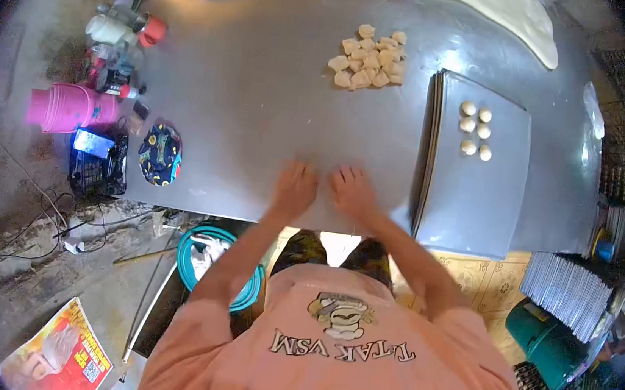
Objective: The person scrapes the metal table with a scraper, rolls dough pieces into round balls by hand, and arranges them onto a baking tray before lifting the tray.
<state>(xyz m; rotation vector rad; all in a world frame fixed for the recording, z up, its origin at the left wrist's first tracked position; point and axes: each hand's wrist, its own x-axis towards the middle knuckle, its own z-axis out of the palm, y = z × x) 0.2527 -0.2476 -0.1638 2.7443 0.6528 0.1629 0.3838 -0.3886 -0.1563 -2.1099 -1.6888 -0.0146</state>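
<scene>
My left hand [296, 189] rests palm down on the grey metal table [244, 119], its fingers curled together and slightly blurred. Close beside it, my right hand [353, 192] is cupped on the table in the same way, the fingers bent. Whatever lies under either palm is hidden. Beyond the hands sits a cluster of cut dough pieces [370, 60]. To the right, several round dough balls [484, 131] stand in two rows on the top sheet of a stack of grey trays [472, 200].
Large dough sheets [492, 12] lie along the far edge. On the left are a patterned cloth cap [160, 155], pink containers [70, 109], bottles and a lit phone [94, 143]. A teal basin [245, 294] and a green bin [537, 337] stand below table level.
</scene>
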